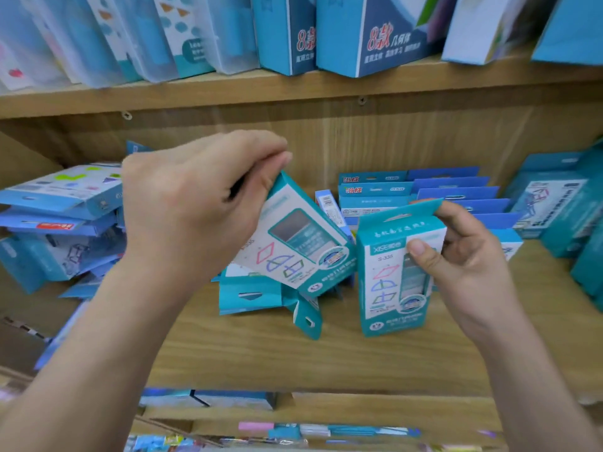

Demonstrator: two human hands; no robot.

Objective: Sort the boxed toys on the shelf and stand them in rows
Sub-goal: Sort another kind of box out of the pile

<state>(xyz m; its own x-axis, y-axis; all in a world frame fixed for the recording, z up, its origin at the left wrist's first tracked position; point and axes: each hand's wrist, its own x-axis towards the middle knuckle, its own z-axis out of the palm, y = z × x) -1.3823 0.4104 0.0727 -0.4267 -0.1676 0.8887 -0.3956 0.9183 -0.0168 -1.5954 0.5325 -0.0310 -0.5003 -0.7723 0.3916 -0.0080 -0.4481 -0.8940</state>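
Each hand grips one teal box, the left hand [195, 203] pinching a tilted box [300, 236] by its top, the right hand [463, 256] holding an upright box [398, 275] on the shelf [293, 353], probably to start a row.

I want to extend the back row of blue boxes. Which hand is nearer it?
Right. The right hand, holding an upright teal box, is just before the row; the left hand, holding a tilted teal box, is off to its left.

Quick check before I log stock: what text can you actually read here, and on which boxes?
"XISE": upright teal box in the right hand.
"S-335": same box, below the brand.
"8款 几何体": dark blue box on the upper shelf.
Other print, including the tilted teal box in the left hand: too blurred.
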